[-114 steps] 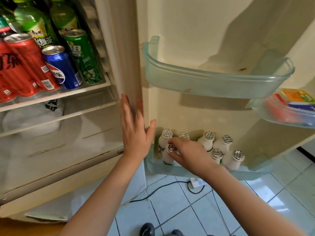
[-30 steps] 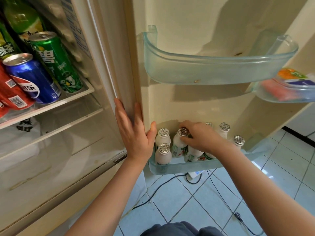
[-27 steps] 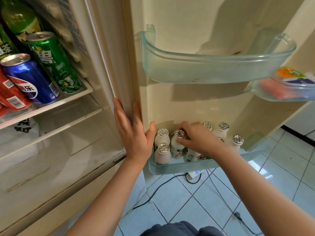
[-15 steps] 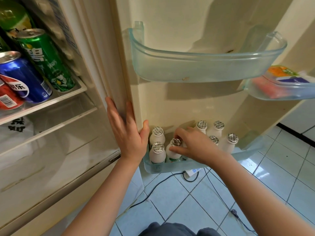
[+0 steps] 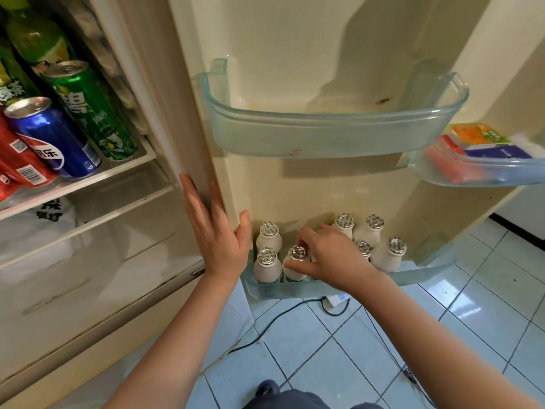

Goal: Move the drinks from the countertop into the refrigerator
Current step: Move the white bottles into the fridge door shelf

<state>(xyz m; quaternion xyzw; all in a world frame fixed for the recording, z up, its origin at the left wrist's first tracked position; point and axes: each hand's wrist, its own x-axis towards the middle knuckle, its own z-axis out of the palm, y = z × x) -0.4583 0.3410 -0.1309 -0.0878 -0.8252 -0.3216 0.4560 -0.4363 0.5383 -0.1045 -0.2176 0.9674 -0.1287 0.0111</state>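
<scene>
Pale blue floor tiles (image 5: 472, 335) spread below us. Above them the cream refrigerator door (image 5: 295, 39) stands open, with the cabinet to its left. Our left hand (image 5: 215, 231) lies flat against the door's left edge, fingers straight and together, thumb spread wide.

On the white cabinet shelf (image 5: 118, 169) a tall green can (image 5: 94, 113), a blue can (image 5: 53, 137) and a red can (image 5: 17, 160) stand on their bases, tops up.

The lowest clear door shelf (image 5: 295, 292) holds small white plastic bottles with silver foil caps (image 5: 374, 228). We can count seven, all upright, long axes vertical, caps pointing up. Our right hand (image 5: 330, 258) reaches over them, and its thumb and fingertips pinch the top of the near-row bottle (image 5: 298, 252), second from the left.

On the blue can we read the Pepsi globe and the characters "可乐". The green can bears large white Chinese characters, partly hidden. The red can shows a barcode.
</scene>
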